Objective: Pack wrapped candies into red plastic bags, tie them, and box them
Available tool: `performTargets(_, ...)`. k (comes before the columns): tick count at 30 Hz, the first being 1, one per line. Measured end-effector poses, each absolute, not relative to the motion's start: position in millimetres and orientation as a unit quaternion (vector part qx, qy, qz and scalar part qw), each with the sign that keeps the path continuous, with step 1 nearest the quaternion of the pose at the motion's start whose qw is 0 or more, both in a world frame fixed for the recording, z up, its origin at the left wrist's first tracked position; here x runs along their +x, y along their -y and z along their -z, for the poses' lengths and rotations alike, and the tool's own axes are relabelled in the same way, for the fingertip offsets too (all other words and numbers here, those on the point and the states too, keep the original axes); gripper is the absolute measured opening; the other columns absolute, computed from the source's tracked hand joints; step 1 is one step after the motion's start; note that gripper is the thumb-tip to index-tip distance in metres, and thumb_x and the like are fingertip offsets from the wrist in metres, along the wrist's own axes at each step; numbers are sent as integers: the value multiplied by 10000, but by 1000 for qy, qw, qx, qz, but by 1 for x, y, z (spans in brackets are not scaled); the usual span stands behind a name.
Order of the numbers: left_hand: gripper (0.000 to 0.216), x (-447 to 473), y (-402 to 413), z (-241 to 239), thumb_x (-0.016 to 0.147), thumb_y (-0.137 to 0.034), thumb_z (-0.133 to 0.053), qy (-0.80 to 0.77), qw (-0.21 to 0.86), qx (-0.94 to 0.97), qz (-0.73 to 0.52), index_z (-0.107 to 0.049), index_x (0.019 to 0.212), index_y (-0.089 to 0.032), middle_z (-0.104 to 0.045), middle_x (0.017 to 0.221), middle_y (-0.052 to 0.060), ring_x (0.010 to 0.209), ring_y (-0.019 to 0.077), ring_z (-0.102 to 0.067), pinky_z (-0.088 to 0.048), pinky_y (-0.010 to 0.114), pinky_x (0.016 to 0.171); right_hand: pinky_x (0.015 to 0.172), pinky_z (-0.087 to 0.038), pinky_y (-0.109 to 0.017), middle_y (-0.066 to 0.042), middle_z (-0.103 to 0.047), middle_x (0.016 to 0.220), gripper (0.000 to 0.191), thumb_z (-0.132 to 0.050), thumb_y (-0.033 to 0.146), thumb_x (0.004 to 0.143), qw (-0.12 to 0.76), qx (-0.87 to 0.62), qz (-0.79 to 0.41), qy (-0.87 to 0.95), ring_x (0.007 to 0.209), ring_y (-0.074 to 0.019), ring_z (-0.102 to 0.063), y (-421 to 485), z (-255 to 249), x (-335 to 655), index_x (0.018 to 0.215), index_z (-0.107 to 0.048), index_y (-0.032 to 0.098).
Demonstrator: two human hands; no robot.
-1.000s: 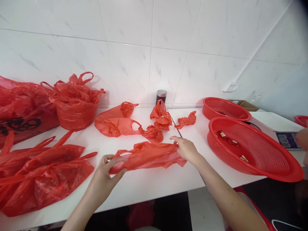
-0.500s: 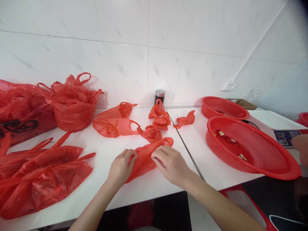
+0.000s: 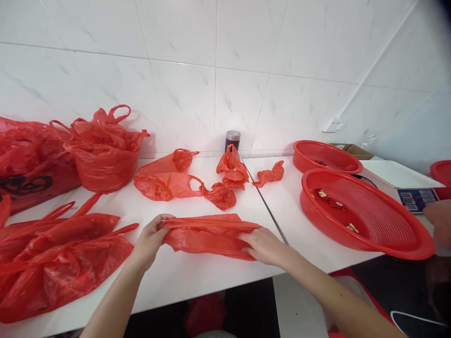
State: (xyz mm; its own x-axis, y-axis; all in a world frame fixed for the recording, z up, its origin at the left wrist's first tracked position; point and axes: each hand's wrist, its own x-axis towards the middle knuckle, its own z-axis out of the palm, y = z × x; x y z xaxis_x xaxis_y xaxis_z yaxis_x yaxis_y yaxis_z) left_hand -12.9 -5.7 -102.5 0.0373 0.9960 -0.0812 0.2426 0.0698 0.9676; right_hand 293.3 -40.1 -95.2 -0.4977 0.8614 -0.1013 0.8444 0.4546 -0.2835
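Observation:
A red plastic bag (image 3: pixel 207 237) is stretched sideways between my two hands, just above the white table. Its left end is gripped by my left hand (image 3: pixel 151 237), thumb and fingers closed on the plastic. At the other end, my right hand (image 3: pixel 262 244) has its fingers partly tucked into the bag's folds and closed on it. Behind the held bag lie a crumpled red bag (image 3: pixel 225 188) and a flattened red bag (image 3: pixel 165 180) with loop handles.
Filled red bags (image 3: pixel 59 258) cover the left side, with a bulging one (image 3: pixel 104 150) behind. A red basket (image 3: pixel 366 211) holding small wrapped pieces stands right, near a scale (image 3: pixel 401 180). A dark canister (image 3: pixel 233 138) is by the wall. Another person's hand (image 3: pixel 439 218) shows at far right.
My hands have moved apart, the left one to the left and the right one slightly right. The bag between them has gone from slanted and bunched to spread out sideways.

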Motion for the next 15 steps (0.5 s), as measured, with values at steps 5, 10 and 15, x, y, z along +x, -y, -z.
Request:
performTargets(5, 469, -8, 26, 79, 772, -376, -707, -495, 668, 423, -361, -498, 1176, -258, -674, 896, 22, 706, 162, -648, -471, 240, 598, 889, -492, -374, -38, -694, 1089, 257, -487, 367, 928, 369, -552, -55, 746, 1005, -218, -645, 46, 58, 371, 1103, -657, 283)
performTargets(10, 684, -7, 52, 69, 741, -339, -753, -439, 742, 374, -342, -436, 1347, -338, -692, 1057, 62, 945, 237, -656, -500, 346, 808, 848, -421, -559, -264, -617, 1174, 499, -665, 411, 773, 110, -840, 8, 531, 1093, -450, -569, 46, 48, 480, 1188, -635, 136)
performTargets(15, 579, -4, 63, 76, 750, -328, -748, -422, 749, 341, -380, -530, 1287, -332, -711, 934, 47, 832, 222, -647, -518, 354, 747, 887, -425, -559, -201, -643, 1179, 430, -577, 388, 850, 133, -821, -62, 552, 1108, -403, -590, 36, 62, 462, 1241, -605, 212)
